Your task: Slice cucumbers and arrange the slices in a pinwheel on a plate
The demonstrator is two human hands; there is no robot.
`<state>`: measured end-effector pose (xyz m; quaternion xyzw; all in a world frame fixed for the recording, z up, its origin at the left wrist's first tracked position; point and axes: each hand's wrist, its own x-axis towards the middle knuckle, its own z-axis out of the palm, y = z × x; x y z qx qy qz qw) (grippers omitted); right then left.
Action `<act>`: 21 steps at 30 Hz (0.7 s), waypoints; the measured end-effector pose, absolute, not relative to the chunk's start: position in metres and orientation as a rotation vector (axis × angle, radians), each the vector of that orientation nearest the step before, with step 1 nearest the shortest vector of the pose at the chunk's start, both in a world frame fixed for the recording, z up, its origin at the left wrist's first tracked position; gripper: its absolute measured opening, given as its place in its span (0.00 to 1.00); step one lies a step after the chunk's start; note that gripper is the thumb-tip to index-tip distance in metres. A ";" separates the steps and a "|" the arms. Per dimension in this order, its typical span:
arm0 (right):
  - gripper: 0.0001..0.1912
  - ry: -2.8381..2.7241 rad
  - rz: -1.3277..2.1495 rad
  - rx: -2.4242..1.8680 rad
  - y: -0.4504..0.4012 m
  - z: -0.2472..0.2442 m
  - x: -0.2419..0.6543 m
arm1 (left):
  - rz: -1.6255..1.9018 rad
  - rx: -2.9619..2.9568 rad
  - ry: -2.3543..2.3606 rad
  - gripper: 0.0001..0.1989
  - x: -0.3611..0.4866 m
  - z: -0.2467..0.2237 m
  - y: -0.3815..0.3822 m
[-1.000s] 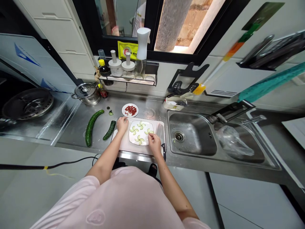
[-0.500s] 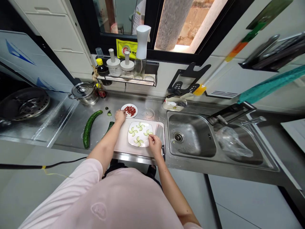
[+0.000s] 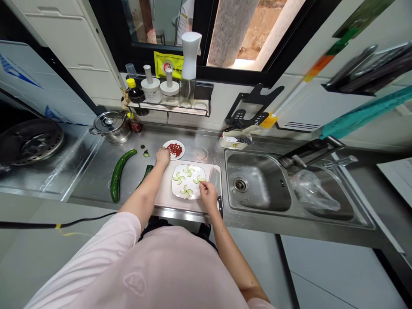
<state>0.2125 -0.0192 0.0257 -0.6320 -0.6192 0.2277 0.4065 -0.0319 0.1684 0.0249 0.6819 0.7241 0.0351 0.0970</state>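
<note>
Pinching over white plate (image 3: 195, 191) rim, right hand (image 3: 208, 195), held item unclear | left hand (image 3: 162, 156) curled beside goji plate (image 3: 183, 148), grip unclear | cutting board (image 3: 164, 193) at stainless counter (image 3: 96, 180) front edge

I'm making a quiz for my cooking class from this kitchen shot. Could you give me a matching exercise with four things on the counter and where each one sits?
Things:
1. knife
2. white plate
3. small plate
4. long cucumber

Places:
A. on the steel counter, left of the cutting board
B. on the board, holding cucumber slices
C. along the board's right edge
D. past the board, holding red pieces

Pairs: 1-C, 2-B, 3-D, 4-A
</note>
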 end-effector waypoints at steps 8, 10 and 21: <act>0.12 -1.559 0.571 -1.595 -0.018 0.024 0.212 | 0.399 1.859 2.200 0.10 -0.036 0.020 0.164; 0.12 -1.557 0.579 -1.592 -0.018 0.024 0.211 | 0.556 1.750 2.173 0.09 -0.037 0.019 0.163; 0.12 -1.597 0.548 -1.529 0.003 0.038 0.206 | 1.243 0.986 1.541 0.11 -0.007 0.023 0.139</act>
